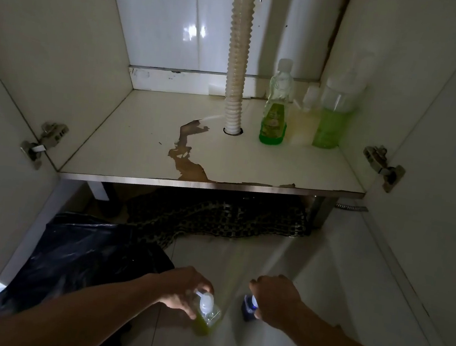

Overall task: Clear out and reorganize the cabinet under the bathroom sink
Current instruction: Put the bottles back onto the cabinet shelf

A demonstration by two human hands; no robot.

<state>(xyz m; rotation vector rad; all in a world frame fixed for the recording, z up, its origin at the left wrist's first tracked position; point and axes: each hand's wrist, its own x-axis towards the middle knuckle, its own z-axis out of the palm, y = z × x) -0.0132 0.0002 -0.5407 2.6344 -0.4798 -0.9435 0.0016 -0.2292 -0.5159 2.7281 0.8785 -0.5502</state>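
Floor, near: left hand (182,288) grips pump bottle (206,315) (yellow-green liquid) by its neck; right hand (277,301) curled round blue bottle (249,309), mostly hidden. Black bag (81,258) at left. Cabinet shelf (138,144), far right corner: three bottles (302,116) crowded together. Risk: pump head could depress and leak; shelf veneer peeling by drain hose (238,59), may snag.

We see the cabinet (251,161) open, floor panel peeling. Three bottles upright at back right: green dish soap (275,112), pale yellow bottle (305,119), tall green bottle (334,119). Two pump bottles (207,311) on the floor outside.
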